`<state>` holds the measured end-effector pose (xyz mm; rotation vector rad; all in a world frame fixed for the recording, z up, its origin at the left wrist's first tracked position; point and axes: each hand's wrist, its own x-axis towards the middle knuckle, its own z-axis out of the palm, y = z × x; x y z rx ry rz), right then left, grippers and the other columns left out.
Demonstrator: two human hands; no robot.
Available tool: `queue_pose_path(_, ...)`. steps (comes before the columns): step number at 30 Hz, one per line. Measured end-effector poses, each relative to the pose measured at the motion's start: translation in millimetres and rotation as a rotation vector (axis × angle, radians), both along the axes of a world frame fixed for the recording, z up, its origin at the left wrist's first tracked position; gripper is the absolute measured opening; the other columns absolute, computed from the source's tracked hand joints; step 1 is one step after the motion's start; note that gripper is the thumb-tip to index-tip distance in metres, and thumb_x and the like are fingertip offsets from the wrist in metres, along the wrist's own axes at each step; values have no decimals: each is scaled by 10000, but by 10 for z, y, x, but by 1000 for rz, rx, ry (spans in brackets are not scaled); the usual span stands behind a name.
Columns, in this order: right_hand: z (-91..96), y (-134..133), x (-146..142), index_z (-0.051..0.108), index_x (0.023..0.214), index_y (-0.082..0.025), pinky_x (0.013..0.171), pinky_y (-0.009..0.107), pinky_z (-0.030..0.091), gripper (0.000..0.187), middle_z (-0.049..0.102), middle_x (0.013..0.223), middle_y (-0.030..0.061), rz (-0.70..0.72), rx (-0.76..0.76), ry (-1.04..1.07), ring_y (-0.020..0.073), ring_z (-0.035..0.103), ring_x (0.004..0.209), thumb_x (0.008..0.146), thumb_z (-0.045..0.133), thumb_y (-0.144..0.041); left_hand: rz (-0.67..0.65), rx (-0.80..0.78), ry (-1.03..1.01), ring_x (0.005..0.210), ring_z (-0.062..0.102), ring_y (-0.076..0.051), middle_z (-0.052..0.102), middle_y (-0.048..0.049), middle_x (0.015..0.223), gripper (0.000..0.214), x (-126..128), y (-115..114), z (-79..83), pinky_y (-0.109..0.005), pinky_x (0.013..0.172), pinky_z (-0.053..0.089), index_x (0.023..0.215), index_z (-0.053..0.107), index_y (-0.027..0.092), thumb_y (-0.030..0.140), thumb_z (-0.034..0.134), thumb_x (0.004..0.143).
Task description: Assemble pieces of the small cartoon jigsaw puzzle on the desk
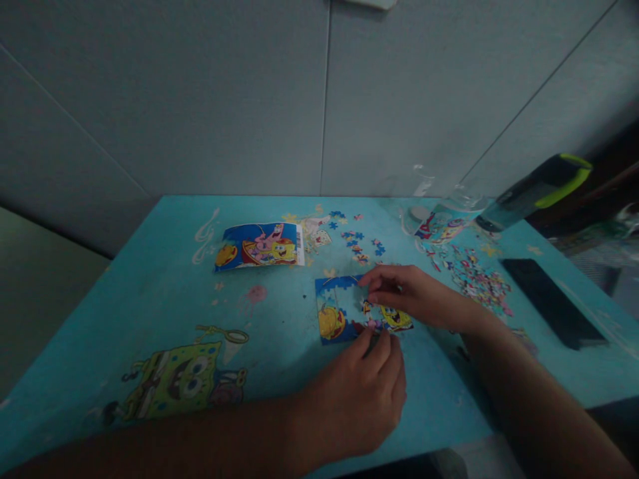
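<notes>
A partly assembled jigsaw puzzle (332, 322) lies flat on the blue table, with a gap in its middle where the tabletop shows. Its pieces show a burger at the left and a yellow cartoon face at the right. My left hand (367, 389) is closed, its curled fingertips pressed against the puzzle's lower edge. Over the upper right part reaches my right hand (407, 291), thumb and forefinger drawn together in a pinch above the gap. Whatever those fingers hold is too small and dark to make out.
Several loose puzzle pieces (354, 249) are scattered behind the puzzle, beside a picture packet (262, 245). A heap of small pieces (482, 283) lies at the right, near a clear jar (452, 216), a tilted dark bottle (534, 189) and a black flat object (552, 299). A wall (224, 100) borders the table's back.
</notes>
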<state>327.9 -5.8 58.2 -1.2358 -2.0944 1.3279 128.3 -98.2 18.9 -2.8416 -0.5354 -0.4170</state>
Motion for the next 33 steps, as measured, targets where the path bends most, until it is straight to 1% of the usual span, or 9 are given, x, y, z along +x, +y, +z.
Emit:
queue_pose_path(4, -104, -35, -153, 697, 1158, -219, 688, 258, 508, 223, 683, 874, 4, -54, 55, 71, 141, 626, 778, 959, 666, -313, 0, -5, 7, 1252, 587, -369, 618, -229, 1356, 415, 2, 8, 10, -529, 1041, 454, 1310, 622, 15, 267, 437, 1038)
queue_pose_path(9, -211, -102, -326, 710, 1172, -225, 626, 261, 489, 225, 702, 861, -1, -114, 142, 74, 132, 596, 699, 972, 651, -310, 4, 4, 6, 1240, 595, -363, 625, -231, 1348, 405, -2, 16, 27, -496, 1006, 476, 1293, 634, 18, 258, 427, 1041)
queue_pose_path(11, -218, -114, -354, 732, 1117, -228, 668, 269, 505, 176, 725, 895, 5, -119, 186, 52, 138, 628, 738, 981, 641, -295, 5, 10, 4, 1239, 597, -362, 629, -235, 1342, 403, -2, 16, 29, -496, 1006, 475, 1290, 637, 17, 252, 426, 1040)
queue_pose_path(14, -200, -110, -356, 751, 1035, -222, 783, 287, 525, 131, 741, 975, 22, -95, 270, 41, 154, 673, 868, 988, 634, -258, 6, 18, -2, 1224, 607, -363, 638, -234, 1328, 404, -1, 16, 26, -505, 1004, 473, 1289, 640, 19, 255, 424, 1041)
queue_pose_path(17, -195, -96, -343, 746, 1039, -219, 849, 300, 528, 138, 733, 1013, 33, -52, 326, 59, 160, 680, 932, 1003, 614, -238, 8, 24, -13, 1225, 609, -363, 646, -233, 1316, 404, -4, 14, 19, -509, 1018, 463, 1289, 643, 19, 256, 428, 1042)
queue_pose_path(24, -239, -84, -356, 734, 1125, -239, 907, 317, 525, 194, 717, 1062, 40, -37, 374, 76, 161, 673, 995, 1026, 568, -214, 21, 31, -14, 1209, 616, -350, 657, -229, 1302, 406, -3, 7, 38, -503, 1014, 462, 1286, 647, 25, 263, 427, 1041)
queue_pose_path(30, -239, -91, -359, 736, 1147, -257, 881, 327, 528, 218, 709, 1054, 40, -39, 374, 46, 165, 669, 971, 1029, 556, -220, 17, 31, -28, 1193, 624, -340, 666, -219, 1287, 398, -3, 1, 25, -487, 1010, 467, 1265, 661, 32, 266, 428, 1043)
queue_pose_path(33, -239, -109, -371, 737, 1143, -260, 864, 332, 530, 222, 708, 1040, 41, -40, 376, 44, 168, 668, 953, 1027, 551, -224, 13, 35, -35, 1191, 625, -350, 668, -220, 1277, 399, -4, 5, 16, -499, 1015, 464, 1265, 661, 31, 267, 426, 1045)
